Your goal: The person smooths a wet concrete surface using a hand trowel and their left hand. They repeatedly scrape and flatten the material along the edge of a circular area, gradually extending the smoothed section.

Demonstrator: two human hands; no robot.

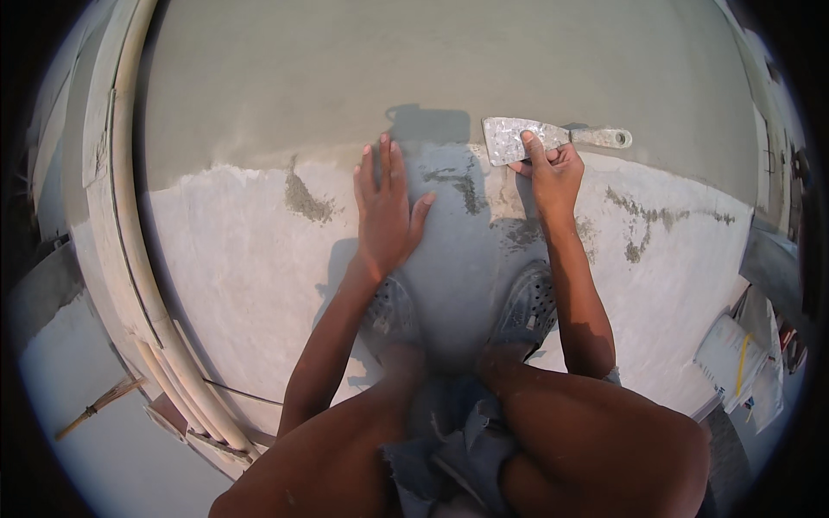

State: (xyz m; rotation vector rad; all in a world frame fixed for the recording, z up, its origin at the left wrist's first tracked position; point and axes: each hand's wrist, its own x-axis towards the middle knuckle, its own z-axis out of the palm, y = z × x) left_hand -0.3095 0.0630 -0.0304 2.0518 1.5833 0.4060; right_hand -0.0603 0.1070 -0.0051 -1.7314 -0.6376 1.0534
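Head view: holey shoes (525, 304) are standing apart on a pale, stained slab (233, 285), probably for balance. Beyond, the left hand (386, 216) is holding its empty fingers straight, possibly touching the slab. The right hand (554, 175) is pinching a splattered scraper (505, 140) by its flat blade, perhaps for control, near smooth grey plaster (302, 78).

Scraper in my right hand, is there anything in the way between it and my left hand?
Nothing visible stands between the scraper and the left hand; only a shadow and a grey smear mark the surface there. The right hand holds the blade.
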